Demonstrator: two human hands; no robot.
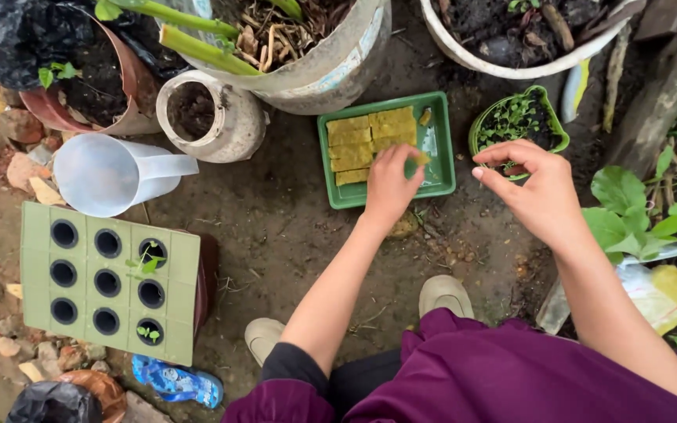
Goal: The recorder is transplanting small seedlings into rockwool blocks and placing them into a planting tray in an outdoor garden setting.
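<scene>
My left hand (389, 188) reaches into a green tray (440, 176) on the dirt and pinches a small yellow sponge cube (421, 158) at its fingertips. Several more yellow sponge cubes (370, 141) lie packed in the tray's left half. To the right, my right hand (538, 188) hovers by a small green pot of seedlings (515, 121), thumb and forefinger pinched on a thin seedling that is hard to make out. A pale green planter board with round holes (107, 282) lies at the left, small seedlings standing in two of its holes.
A clear plastic jug (111, 174) lies on its side above the board. Large pots of soil (307, 47) stand along the top. A leafy plant (636, 219) grows at the right. My shoes (444, 294) rest on the dirt.
</scene>
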